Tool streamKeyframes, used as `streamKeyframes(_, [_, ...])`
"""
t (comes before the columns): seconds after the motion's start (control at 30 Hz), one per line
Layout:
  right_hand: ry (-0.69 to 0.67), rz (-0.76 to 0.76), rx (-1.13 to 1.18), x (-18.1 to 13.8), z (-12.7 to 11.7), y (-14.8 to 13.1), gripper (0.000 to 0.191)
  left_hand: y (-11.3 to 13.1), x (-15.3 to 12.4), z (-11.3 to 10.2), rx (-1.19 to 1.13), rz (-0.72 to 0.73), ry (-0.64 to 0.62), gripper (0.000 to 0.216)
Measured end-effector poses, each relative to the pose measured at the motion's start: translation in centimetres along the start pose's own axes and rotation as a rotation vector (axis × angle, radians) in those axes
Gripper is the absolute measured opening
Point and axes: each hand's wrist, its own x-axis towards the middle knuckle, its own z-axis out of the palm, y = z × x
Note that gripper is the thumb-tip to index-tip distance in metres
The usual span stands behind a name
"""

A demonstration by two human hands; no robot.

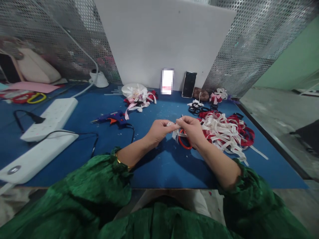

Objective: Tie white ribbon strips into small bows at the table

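Observation:
My left hand (159, 130) and my right hand (191, 130) meet above the middle of the blue table (161, 166). Both pinch a short piece of white lace ribbon (173, 125) between their fingertips. A red hair tie (183, 143) hangs under my right hand, held with the ribbon. Just right of my right hand lies a pile of white ribbon pieces and red hair ties (225, 131). Both forearms come out of green sleeves.
A blue glue gun (112, 118) lies left of my hands, its black cord trailing. Two white power strips (50, 118) sit at the left. Finished bows (139, 96) and black hair ties (199, 108) lie farther back. Two phones (189, 84) lean on a white board.

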Motion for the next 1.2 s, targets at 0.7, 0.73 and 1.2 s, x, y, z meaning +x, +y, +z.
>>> streamKeyframes(0.7, [0.009,-0.199,-0.221,0.2,-0.6,-0.8,0.018,0.5,0.1,-0.3,-0.004,0.006,0.134,0.020])
streamKeyframes(0.73, [0.013,-0.183,-0.212,0.2,-0.6,-0.7,0.018,0.5,0.1,-0.3,0.005,0.002,0.127,0.021])
streamKeyframes(1.2, [0.135,0.127,0.425,-0.2,1.3,-0.2,0.028,-0.4,0.0,0.5,0.009,0.038,0.013,0.022])
